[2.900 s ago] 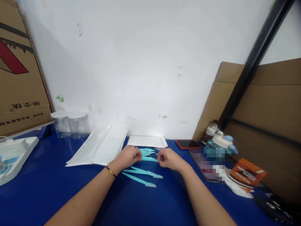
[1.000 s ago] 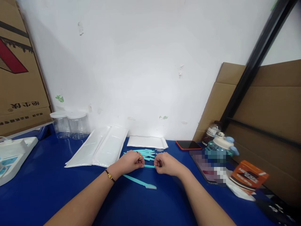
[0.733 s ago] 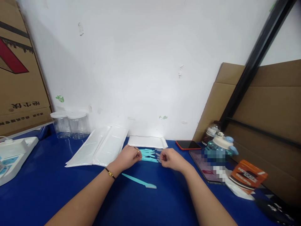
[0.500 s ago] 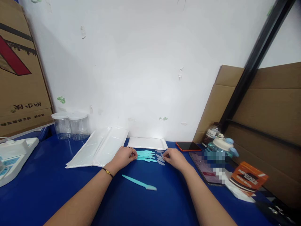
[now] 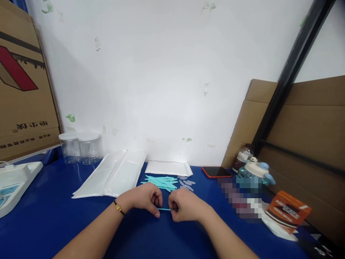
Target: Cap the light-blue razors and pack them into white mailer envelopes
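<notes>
A turquoise eyebrow razor (image 5: 164, 209) stretches between my two hands, just above the blue table. My left hand (image 5: 149, 197) pinches one end of it between thumb and fingers. My right hand (image 5: 182, 204) is closed round the other end; its fingers hide that end, so I cannot tell whether a cap is there too. Behind my hands lies a loose pile of turquoise razors (image 5: 161, 181). To the right of that pile are several small translucent caps (image 5: 186, 182).
A white packet (image 5: 168, 168) lies behind the pile, with larger white plastic bags (image 5: 125, 172) at left. Clear jars (image 5: 90, 149) and a power strip (image 5: 20, 183) stand farther left. On the right are a red-edged phone (image 5: 216, 172), a drink bottle (image 5: 253, 172) and an orange box (image 5: 289, 212).
Both hands have come nearer and closer together, leaving the pile and the caps. The single razor that lay on the table is now held between them.
</notes>
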